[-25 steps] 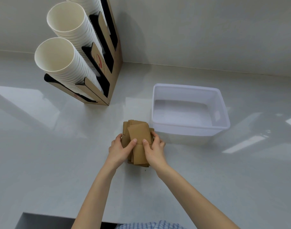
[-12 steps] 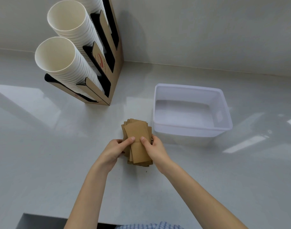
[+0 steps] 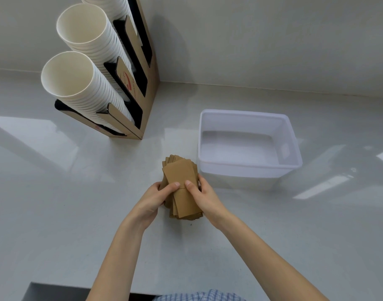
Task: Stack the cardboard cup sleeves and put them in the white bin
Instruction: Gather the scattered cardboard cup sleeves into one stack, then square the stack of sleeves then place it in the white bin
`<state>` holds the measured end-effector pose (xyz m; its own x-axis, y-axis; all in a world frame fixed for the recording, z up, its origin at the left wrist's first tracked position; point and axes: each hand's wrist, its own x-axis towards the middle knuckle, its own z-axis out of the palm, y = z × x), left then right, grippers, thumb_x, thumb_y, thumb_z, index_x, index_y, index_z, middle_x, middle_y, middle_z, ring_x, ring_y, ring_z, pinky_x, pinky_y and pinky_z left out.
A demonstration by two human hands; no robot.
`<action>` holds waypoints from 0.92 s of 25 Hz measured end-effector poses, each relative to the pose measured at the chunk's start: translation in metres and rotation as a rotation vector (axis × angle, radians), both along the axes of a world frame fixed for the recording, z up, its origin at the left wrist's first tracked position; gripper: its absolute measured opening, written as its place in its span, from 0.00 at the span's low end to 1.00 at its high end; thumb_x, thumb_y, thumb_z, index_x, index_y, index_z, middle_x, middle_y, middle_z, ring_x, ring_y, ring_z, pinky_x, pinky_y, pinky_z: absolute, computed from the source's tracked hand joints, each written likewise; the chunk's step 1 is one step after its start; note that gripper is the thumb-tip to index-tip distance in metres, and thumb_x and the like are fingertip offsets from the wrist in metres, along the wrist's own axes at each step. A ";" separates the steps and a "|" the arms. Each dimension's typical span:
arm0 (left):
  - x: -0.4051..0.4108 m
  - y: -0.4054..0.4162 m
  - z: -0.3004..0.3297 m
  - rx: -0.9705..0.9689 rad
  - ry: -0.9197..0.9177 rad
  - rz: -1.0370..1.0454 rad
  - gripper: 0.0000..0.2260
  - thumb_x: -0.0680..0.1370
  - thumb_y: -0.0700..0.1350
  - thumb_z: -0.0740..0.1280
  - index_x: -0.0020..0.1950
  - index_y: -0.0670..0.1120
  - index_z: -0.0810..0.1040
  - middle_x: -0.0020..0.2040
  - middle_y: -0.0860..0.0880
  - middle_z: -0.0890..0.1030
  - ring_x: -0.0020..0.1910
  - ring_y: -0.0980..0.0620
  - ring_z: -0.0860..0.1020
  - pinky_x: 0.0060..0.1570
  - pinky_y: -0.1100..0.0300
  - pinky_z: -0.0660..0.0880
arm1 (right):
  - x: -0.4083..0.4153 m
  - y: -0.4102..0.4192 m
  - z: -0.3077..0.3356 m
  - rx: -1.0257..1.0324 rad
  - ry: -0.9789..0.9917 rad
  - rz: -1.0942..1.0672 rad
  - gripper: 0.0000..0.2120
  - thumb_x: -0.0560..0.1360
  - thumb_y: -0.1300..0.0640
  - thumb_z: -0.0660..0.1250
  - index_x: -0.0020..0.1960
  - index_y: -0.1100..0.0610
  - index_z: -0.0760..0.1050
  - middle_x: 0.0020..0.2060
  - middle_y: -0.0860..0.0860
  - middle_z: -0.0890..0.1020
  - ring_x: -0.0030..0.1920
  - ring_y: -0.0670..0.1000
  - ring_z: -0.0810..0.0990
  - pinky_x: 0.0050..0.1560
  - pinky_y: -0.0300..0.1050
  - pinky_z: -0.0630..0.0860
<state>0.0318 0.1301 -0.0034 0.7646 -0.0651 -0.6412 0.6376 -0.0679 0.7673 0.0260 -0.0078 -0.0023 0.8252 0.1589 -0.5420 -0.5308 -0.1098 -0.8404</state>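
brown cardboard sleeves loosely stacked, beside empty white bin

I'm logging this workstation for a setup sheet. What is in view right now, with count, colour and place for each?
cup sleeves: one uneven stack, exact count unclear, brown cardboard, on the counter just left of the bin, held from both sides.
white bin: one, translucent white, empty, right of centre.
paper cups: two full nested stacks plus part of a third at the top edge, white, tilted in the holder, upper left.
cup holder: one, brown cardboard with black slots, upper left by the wall.
counter: one, glossy pale grey.
left hand: one, grip on the stack's left side.
right hand: one, grip on the stack's right side.
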 end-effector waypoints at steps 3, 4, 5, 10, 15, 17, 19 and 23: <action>-0.004 -0.004 0.000 0.004 -0.010 -0.008 0.29 0.71 0.47 0.68 0.67 0.39 0.61 0.59 0.44 0.74 0.55 0.47 0.75 0.53 0.56 0.74 | -0.002 0.001 -0.004 0.039 0.025 0.012 0.26 0.78 0.48 0.56 0.74 0.48 0.51 0.67 0.52 0.69 0.64 0.53 0.72 0.65 0.52 0.71; -0.007 -0.007 0.002 -0.011 -0.007 -0.003 0.30 0.71 0.46 0.69 0.68 0.40 0.59 0.57 0.45 0.73 0.53 0.48 0.76 0.52 0.55 0.74 | -0.003 0.002 -0.006 0.042 0.031 0.014 0.27 0.78 0.47 0.55 0.74 0.46 0.50 0.68 0.52 0.67 0.65 0.53 0.71 0.66 0.53 0.71; -0.009 -0.009 0.003 -0.030 -0.001 0.005 0.30 0.71 0.45 0.69 0.68 0.41 0.58 0.57 0.45 0.72 0.51 0.49 0.76 0.51 0.55 0.76 | -0.003 0.003 -0.009 0.035 0.035 0.017 0.26 0.78 0.46 0.55 0.73 0.45 0.50 0.69 0.53 0.66 0.65 0.54 0.70 0.67 0.55 0.70; -0.019 -0.017 0.008 0.137 -0.074 -0.047 0.30 0.71 0.47 0.69 0.67 0.44 0.57 0.58 0.46 0.71 0.49 0.51 0.75 0.45 0.61 0.75 | -0.012 0.001 -0.014 0.064 0.043 0.023 0.27 0.77 0.47 0.54 0.73 0.42 0.47 0.69 0.52 0.65 0.66 0.54 0.69 0.68 0.54 0.69; -0.031 -0.027 0.008 0.280 -0.196 -0.043 0.29 0.71 0.47 0.70 0.66 0.45 0.58 0.54 0.51 0.71 0.50 0.51 0.74 0.45 0.61 0.72 | -0.020 -0.011 -0.011 0.151 0.027 0.019 0.26 0.79 0.55 0.54 0.73 0.48 0.46 0.64 0.51 0.70 0.62 0.51 0.72 0.60 0.44 0.72; -0.038 -0.029 0.007 0.284 -0.214 -0.016 0.29 0.70 0.47 0.70 0.66 0.46 0.59 0.54 0.50 0.72 0.51 0.50 0.75 0.47 0.59 0.72 | -0.024 -0.016 -0.007 0.135 0.006 0.048 0.27 0.78 0.56 0.56 0.72 0.49 0.47 0.62 0.50 0.69 0.58 0.50 0.73 0.51 0.38 0.73; -0.044 -0.030 0.006 0.289 -0.230 -0.009 0.30 0.69 0.48 0.71 0.65 0.47 0.59 0.56 0.49 0.72 0.52 0.48 0.75 0.48 0.57 0.74 | -0.028 -0.021 -0.004 0.100 -0.014 0.096 0.29 0.77 0.56 0.59 0.72 0.49 0.47 0.61 0.50 0.69 0.54 0.48 0.73 0.45 0.34 0.73; -0.056 -0.034 0.009 0.322 -0.251 -0.017 0.36 0.62 0.53 0.70 0.65 0.49 0.58 0.54 0.51 0.72 0.53 0.47 0.75 0.52 0.51 0.77 | -0.032 -0.038 0.003 0.029 -0.054 0.149 0.39 0.74 0.56 0.65 0.74 0.49 0.41 0.69 0.54 0.66 0.62 0.49 0.70 0.59 0.40 0.68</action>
